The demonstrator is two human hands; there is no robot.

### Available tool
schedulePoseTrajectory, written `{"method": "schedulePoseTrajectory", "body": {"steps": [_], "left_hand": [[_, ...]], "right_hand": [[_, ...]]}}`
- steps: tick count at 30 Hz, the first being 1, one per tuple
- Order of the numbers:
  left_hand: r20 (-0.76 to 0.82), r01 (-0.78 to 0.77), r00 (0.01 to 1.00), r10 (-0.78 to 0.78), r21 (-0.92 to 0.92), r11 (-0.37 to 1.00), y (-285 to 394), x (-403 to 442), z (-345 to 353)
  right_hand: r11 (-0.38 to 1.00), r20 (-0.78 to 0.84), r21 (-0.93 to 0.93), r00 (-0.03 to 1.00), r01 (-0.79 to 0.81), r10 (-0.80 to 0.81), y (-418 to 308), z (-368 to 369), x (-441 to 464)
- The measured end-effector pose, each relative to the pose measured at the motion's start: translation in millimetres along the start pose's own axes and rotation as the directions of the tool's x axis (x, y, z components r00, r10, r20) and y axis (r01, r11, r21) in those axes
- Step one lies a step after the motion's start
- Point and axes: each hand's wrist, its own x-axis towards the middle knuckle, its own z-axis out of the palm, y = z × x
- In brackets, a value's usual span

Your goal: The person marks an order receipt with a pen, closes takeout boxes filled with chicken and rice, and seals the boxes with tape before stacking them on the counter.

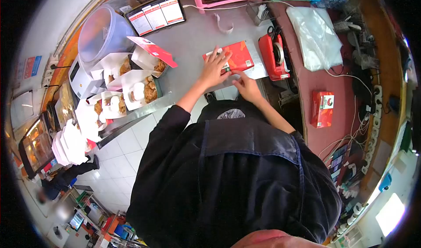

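Observation:
A closed red box (pixel 240 55) lies on the metal counter (pixel 188 42) in front of me. My left hand (pixel 214 70) rests on the box's left part with its fingers spread. At the near edge of the box is my right hand (pixel 247 86), its fingertips drawn together against the box's front side; whether something small is between them is hidden. Just right of the box stands a red tape dispenser (pixel 272 57). A curled pale strip (pixel 223 25) lies behind the box.
Open boxes of fried food (pixel 144 90) crowd the counter's left side, near a clear round tub (pixel 103 31) and a tablet (pixel 156 15). Plastic bags (pixel 315 37) and another red box (pixel 322 109) are on the right. A co-worker (pixel 66 178) is at lower left.

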Motion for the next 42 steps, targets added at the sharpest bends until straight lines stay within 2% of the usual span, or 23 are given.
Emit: {"method": "schedulePoseTrajectory", "body": {"steps": [2, 4, 7, 10, 11, 12, 13, 14, 17, 18, 21, 24, 27, 30, 33, 34, 37, 40, 41, 42], "left_hand": [[0.091, -0.040, 0.995, 0.030, 0.113, 0.993, -10, 12, -3], [0.079, -0.049, 0.996, 0.039, 0.123, 0.991, -22, 14, 8], [0.113, -0.048, 0.993, 0.032, 0.139, 0.989, -26, 13, 13], [0.121, -0.029, 0.993, 0.012, 0.138, 0.990, -25, 14, 14], [0.120, -0.028, 0.993, 0.011, 0.137, 0.990, -26, 14, 14], [0.114, -0.033, 0.993, 0.018, 0.132, 0.991, -28, 13, 15], [0.105, -0.038, 0.994, 0.025, 0.126, 0.991, -29, 13, 17], [0.093, -0.045, 0.995, 0.034, 0.119, 0.992, -30, 14, 18], [0.077, -0.047, 0.996, 0.039, 0.105, 0.993, -30, 14, 18], [0.086, -0.045, 0.996, 0.034, 0.120, 0.992, -29, 15, 17], [0.098, -0.048, 0.995, 0.033, 0.150, 0.988, -29, 15, 14], [0.078, -0.054, 0.996, 0.044, 0.132, 0.990, -28, 13, 14], [0.100, -0.071, 0.993, 0.058, 0.125, 0.990, -26, 12, 11], [0.144, -0.125, 0.985, 0.099, 0.181, 0.976, -28, 12, 8], [0.189, -0.168, 0.974, 0.128, 0.216, 0.962, -25, 11, 2], [0.179, -0.170, 0.975, 0.134, 0.207, 0.963, -25, 11, 3], [0.147, -0.184, 0.977, 0.157, 0.189, 0.965, -27, 11, 6], [0.132, -0.183, 0.978, 0.159, 0.192, 0.964, -27, 12, 9], [0.132, -0.183, 0.978, 0.159, 0.197, 0.963, -28, 12, 9], [0.139, -0.184, 0.977, 0.159, 0.193, 0.964, -28, 13, 8]], "right_hand": [[0.984, -0.020, -0.168, 0.999, -0.052, 0.050, -2, 12, -2], [0.937, -0.047, -0.341, 0.997, -0.072, 0.060, 1, 21, 0], [0.911, -0.011, -0.373, 0.983, -0.176, 0.185, -10, 22, -3], [0.971, -0.086, -0.196, 0.988, -0.140, 0.125, 13, 41, 12], [0.935, -0.011, 0.229, 0.960, -0.270, 0.279, 17, 44, 16], [0.709, 0.119, 0.598, 0.916, -0.374, 0.382, 14, 42, 21], [0.339, 0.279, 0.836, 0.867, -0.431, 0.414, 10, 40, 24], [-0.097, 0.432, 0.898, 0.823, -0.429, 0.368, 7, 38, 25], [-0.077, 0.268, 0.961, 0.828, -0.265, 0.492, 15, 53, 16], [-0.030, 0.238, 0.967, 0.853, -0.253, 0.465, 13, 55, 15], [0.031, 0.162, 0.978, 0.839, -0.208, 0.519, 8, 62, 15], [0.011, 0.093, 0.993, 0.846, -0.115, 0.524, 6, 69, 14], [0.010, 0.090, 0.994, 0.843, -0.113, 0.530, 6, 68, 18], [0.258, 0.047, 0.950, 0.900, -0.173, 0.433, 18, 58, 17], [0.311, -0.162, 0.950, 0.816, -0.023, 0.555, 10, 50, 16], [0.232, -0.139, 0.973, 0.798, -0.002, 0.587, 17, 47, 20], [0.220, -0.094, 0.975, 0.848, -0.027, 0.521, 25, 47, 25], [0.417, -0.136, 0.905, 0.879, -0.077, 0.457, 30, 40, 30], [0.698, -0.220, 0.695, 0.873, -0.172, 0.435, 33, 29, 27], [0.884, -0.389, 0.432, 0.848, -0.177, 0.360, 33, 23, 23]]}}
